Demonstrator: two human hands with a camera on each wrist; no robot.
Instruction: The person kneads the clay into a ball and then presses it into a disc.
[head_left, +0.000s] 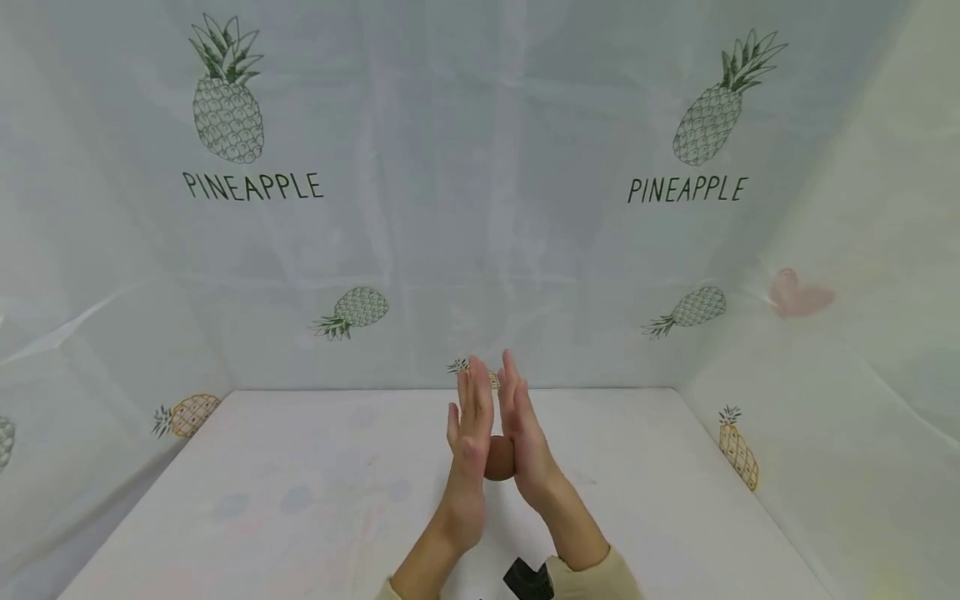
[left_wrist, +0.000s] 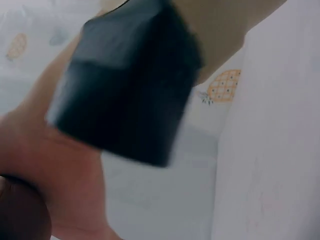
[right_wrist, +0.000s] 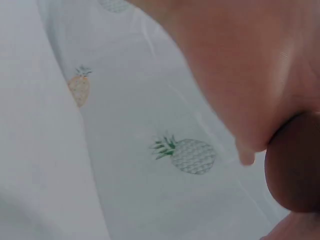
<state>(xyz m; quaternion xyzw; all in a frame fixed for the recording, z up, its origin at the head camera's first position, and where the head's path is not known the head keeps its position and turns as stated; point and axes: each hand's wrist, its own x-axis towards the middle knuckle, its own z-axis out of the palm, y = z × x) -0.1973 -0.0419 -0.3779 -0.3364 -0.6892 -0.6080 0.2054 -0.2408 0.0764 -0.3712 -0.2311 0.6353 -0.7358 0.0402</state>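
A smooth brown ball (head_left: pixel 500 458) is pressed between two upright palms, above the white table in the head view. My left hand (head_left: pixel 471 446) flanks it on the left, fingers straight and pointing up and away. On the other side my right hand (head_left: pixel 528 442) mirrors it, fingers straight as well, palm against the ball. The fingertips of both hands lean toward each other with a gap between. In the left wrist view the ball (left_wrist: pixel 22 212) shows partly at the lower left corner; in the right wrist view the ball (right_wrist: pixel 295 165) meets a palm at the right edge.
A white table top (head_left: pixel 300 467) spreads under the hands. Pale sheeting (head_left: pixel 487 208) printed with pineapples surrounds it at the back and both sides. A black wrist device (head_left: pixel 529 578) sits by the light right sleeve (head_left: pixel 596 577).
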